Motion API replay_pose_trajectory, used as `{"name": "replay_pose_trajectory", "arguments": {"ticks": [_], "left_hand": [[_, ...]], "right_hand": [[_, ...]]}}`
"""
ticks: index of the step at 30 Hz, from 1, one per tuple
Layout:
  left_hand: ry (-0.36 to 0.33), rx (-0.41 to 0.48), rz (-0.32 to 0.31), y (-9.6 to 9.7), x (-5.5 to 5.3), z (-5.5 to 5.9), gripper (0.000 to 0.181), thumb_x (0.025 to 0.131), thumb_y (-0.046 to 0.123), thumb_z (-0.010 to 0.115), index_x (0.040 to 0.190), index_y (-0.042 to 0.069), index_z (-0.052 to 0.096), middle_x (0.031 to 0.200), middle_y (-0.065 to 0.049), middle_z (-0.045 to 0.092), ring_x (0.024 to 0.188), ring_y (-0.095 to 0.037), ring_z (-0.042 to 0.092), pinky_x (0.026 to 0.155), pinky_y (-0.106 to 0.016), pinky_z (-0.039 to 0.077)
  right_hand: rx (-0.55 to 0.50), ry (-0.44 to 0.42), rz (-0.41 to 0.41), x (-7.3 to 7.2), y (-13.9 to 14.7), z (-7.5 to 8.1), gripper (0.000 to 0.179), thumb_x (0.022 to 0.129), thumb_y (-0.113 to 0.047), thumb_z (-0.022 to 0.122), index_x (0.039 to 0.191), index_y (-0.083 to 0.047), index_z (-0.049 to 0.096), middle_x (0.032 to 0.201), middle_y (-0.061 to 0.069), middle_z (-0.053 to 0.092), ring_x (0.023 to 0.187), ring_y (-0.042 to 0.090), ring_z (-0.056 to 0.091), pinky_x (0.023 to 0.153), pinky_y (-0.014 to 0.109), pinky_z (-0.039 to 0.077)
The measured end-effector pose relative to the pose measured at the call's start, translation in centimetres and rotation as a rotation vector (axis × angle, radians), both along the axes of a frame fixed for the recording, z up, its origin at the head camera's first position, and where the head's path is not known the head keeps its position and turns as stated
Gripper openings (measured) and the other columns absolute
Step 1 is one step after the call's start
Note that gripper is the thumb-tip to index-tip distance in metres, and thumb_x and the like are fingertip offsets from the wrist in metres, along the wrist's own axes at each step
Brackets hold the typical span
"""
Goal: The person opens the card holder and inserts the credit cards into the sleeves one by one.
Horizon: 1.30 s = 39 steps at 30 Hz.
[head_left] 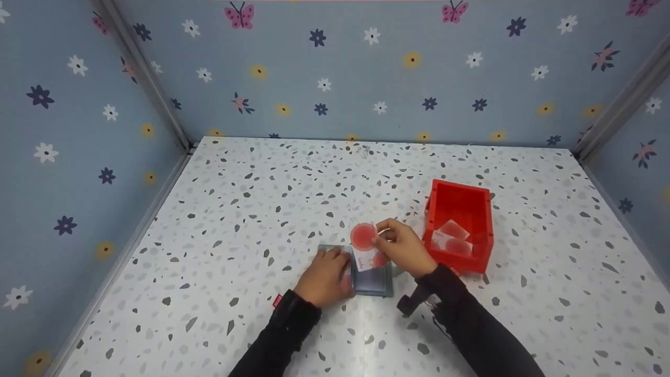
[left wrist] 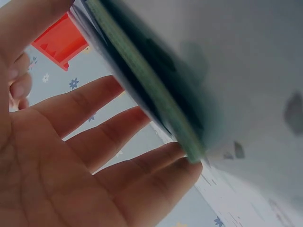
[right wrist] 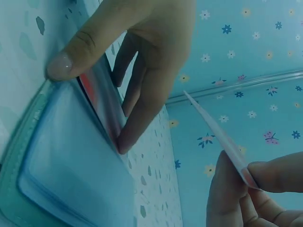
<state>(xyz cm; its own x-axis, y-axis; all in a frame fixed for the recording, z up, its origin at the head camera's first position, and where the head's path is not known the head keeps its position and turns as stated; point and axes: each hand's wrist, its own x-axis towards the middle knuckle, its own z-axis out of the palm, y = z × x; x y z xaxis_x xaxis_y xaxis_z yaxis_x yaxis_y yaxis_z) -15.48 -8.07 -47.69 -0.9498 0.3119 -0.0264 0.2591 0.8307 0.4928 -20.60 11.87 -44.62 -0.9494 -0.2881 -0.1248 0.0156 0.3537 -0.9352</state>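
Note:
An open card holder with a green cover and clear sleeves lies on the speckled table. My left hand holds its left side, thumb at the near edge and fingers reaching across the leaf. In the left wrist view the fingers touch the green cover edge. Above the holder, my right hand pinches a white card with a red circle between thumb and fingers. That card appears nearly edge-on in the right wrist view. A reddish card shows beneath my left hand.
A red open-topped box stands to the right of the hands, with red-and-white cards inside. Flower-patterned walls border the table at the back and sides. A small red tag shows beside my left wrist.

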Motion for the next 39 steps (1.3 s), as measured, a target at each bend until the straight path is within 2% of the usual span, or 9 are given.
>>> {"name": "replay_pose_trajectory", "arguments": {"ticks": [4, 12, 18, 23, 30, 33, 36, 39], "left_hand": [[0.027, -0.018, -0.011, 0.0, -0.1, -0.2, 0.064, 0.074, 0.02, 0.077, 0.133, 0.004, 0.057, 0.143, -0.021, 0.051, 0.137, -0.046, 0.04, 0.115, -0.054, 0.034], [0.001, -0.025, -0.001, 0.0, -0.2, -0.1, 0.065, 0.075, 0.02, 0.076, 0.135, 0.005, 0.056, 0.145, -0.02, 0.049, 0.138, -0.046, 0.038, 0.116, -0.054, 0.032], [-0.011, -0.022, 0.007, 0.1, -0.2, -0.1, 0.066, 0.075, 0.02, 0.077, 0.136, 0.006, 0.055, 0.146, -0.02, 0.048, 0.139, -0.046, 0.037, 0.116, -0.055, 0.031], [-0.023, -0.013, 0.011, 0.0, -0.1, -0.1, 0.065, 0.077, 0.021, 0.076, 0.136, 0.006, 0.055, 0.147, -0.021, 0.047, 0.139, -0.046, 0.037, 0.116, -0.056, 0.031], [0.005, -0.06, -0.014, 0.1, -0.2, 0.0, 0.063, 0.078, 0.023, 0.074, 0.135, 0.004, 0.055, 0.144, -0.021, 0.049, 0.137, -0.044, 0.041, 0.116, -0.053, 0.033], [0.001, -0.083, -0.028, 0.1, -0.2, 0.1, 0.068, 0.076, 0.028, 0.076, 0.136, 0.004, 0.054, 0.145, -0.021, 0.049, 0.137, -0.043, 0.04, 0.117, -0.051, 0.032], [-0.033, -0.048, -0.018, 0.2, -0.2, 0.4, 0.077, 0.074, 0.036, 0.08, 0.137, 0.003, 0.052, 0.145, -0.02, 0.048, 0.138, -0.043, 0.038, 0.118, -0.051, 0.031], [-0.066, 0.072, 0.03, 0.5, -0.3, 0.6, 0.085, 0.075, 0.039, 0.08, 0.142, -0.001, 0.046, 0.144, -0.021, 0.049, 0.138, -0.04, 0.039, 0.118, -0.05, 0.03]], "right_hand": [[-0.007, -0.003, 0.014, 0.0, 0.2, -1.4, 0.021, 0.092, -0.008, 0.061, 0.11, 0.001, 0.056, 0.079, 0.008, 0.064, 0.063, 0.014, 0.056, 0.059, 0.024, 0.051], [-0.031, -0.053, -0.004, 0.2, 0.7, -3.4, 0.018, 0.09, -0.005, 0.059, 0.106, 0.001, 0.055, 0.061, 0.001, 0.056, 0.054, 0.012, 0.054, 0.052, 0.024, 0.045], [-0.003, -0.13, -0.053, 0.2, 0.9, -4.2, 0.017, 0.09, -0.007, 0.06, 0.106, -0.004, 0.055, 0.066, 0.001, 0.056, 0.059, 0.014, 0.055, 0.057, 0.024, 0.047], [0.043, -0.158, -0.091, 0.2, 1.1, -4.5, 0.015, 0.09, -0.009, 0.06, 0.105, -0.006, 0.056, 0.067, 0.002, 0.056, 0.062, 0.015, 0.054, 0.059, 0.024, 0.046], [0.065, -0.185, -0.091, 0.1, 1.3, -4.5, 0.016, 0.092, -0.011, 0.06, 0.107, -0.006, 0.056, 0.07, 0.004, 0.059, 0.063, 0.017, 0.056, 0.061, 0.024, 0.05], [0.064, -0.184, -0.085, 0.1, 1.3, -4.6, 0.017, 0.092, -0.01, 0.059, 0.108, -0.005, 0.055, 0.072, 0.004, 0.061, 0.064, 0.017, 0.058, 0.062, 0.024, 0.051], [0.061, -0.193, -0.086, 0.1, 1.4, -4.5, 0.017, 0.092, -0.011, 0.058, 0.108, -0.005, 0.055, 0.073, 0.004, 0.061, 0.064, 0.017, 0.058, 0.062, 0.024, 0.052], [0.054, -0.215, -0.083, 0.1, 1.4, -4.5, 0.018, 0.093, -0.012, 0.058, 0.109, -0.006, 0.055, 0.076, 0.004, 0.062, 0.066, 0.018, 0.06, 0.064, 0.025, 0.053]]}}
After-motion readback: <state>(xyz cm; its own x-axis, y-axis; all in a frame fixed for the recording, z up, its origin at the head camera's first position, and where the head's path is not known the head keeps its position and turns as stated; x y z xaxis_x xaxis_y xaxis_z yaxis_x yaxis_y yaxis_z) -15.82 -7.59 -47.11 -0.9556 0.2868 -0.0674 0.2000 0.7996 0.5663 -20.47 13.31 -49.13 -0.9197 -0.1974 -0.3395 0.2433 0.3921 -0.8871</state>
